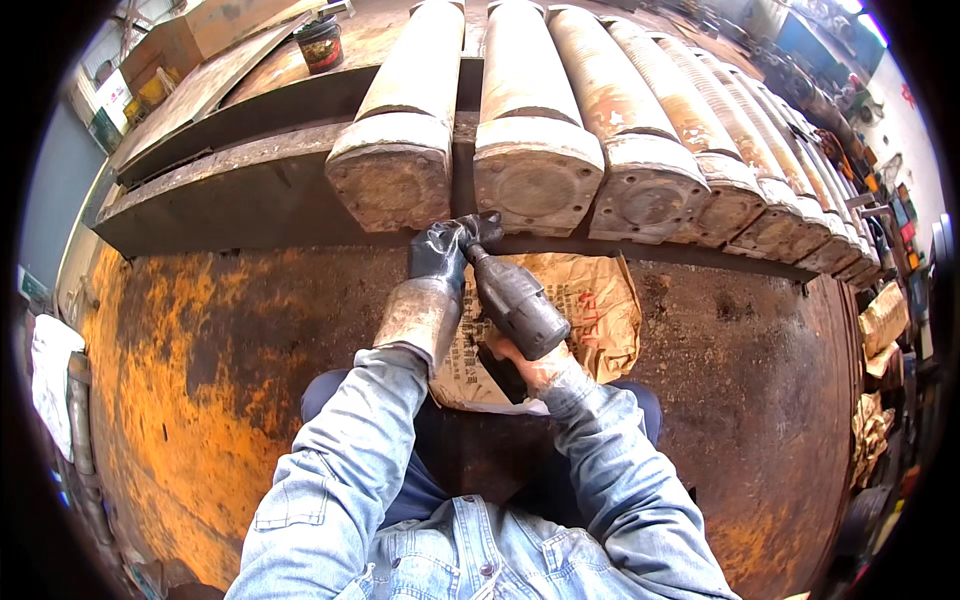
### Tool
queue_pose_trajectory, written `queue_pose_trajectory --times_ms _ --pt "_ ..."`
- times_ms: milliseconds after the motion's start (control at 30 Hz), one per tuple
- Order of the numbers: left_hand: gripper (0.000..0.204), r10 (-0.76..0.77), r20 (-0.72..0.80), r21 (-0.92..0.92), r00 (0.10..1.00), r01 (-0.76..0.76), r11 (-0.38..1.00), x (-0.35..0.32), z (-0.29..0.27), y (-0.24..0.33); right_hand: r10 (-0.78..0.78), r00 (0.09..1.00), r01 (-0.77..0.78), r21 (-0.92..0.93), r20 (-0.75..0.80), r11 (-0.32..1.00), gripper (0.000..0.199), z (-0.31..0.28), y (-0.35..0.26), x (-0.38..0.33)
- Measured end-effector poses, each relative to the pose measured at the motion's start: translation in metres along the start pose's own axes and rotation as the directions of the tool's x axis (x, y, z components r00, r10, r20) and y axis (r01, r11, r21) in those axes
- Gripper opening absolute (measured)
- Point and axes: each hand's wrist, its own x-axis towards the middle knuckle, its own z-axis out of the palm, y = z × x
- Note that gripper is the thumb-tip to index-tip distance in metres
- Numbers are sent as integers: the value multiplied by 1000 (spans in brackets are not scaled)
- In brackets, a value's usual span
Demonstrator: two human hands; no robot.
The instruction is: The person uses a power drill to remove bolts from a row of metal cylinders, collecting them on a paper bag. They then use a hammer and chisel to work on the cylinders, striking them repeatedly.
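A dark, barrel-bodied impact wrench (518, 303) slants across the middle, its nose pointing up and left. My bare right hand (530, 366) is closed around its grip, mostly hidden under the tool's body. My left hand (442, 250), in a wet-looking black glove, is closed beside the wrench's nose; its curled fingers hide what they pinch. Just above it are the lower edges of two round-faced metal end blocks, the left block (390, 178) and the right block (538, 180), each capping a long pale cylinder. The right block has bolt holes around its face.
More capped cylinders (650, 190) lie in a row to the right on a dark steel beam (230, 200). Beneath my hands is a brown paper sack (600, 310) on a rusty orange-brown steel plate (200, 400). A dark bucket (320, 45) stands at the far left.
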Motion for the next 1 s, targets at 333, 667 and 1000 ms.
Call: queue_pose_trajectory --times_ms 333,667,1000 --pt "28 -78 59 -288 995 92 953 -6 8 18 180 983 -183 207 31 961 26 8 5 3" --pt "37 -40 89 930 995 -69 361 -10 -9 -1 129 968 -135 -13 -217 991 28 9 7 25" --pt "34 83 103 829 991 -131 543 -4 -51 1 200 959 -207 -12 -203 978 34 41 14 37"
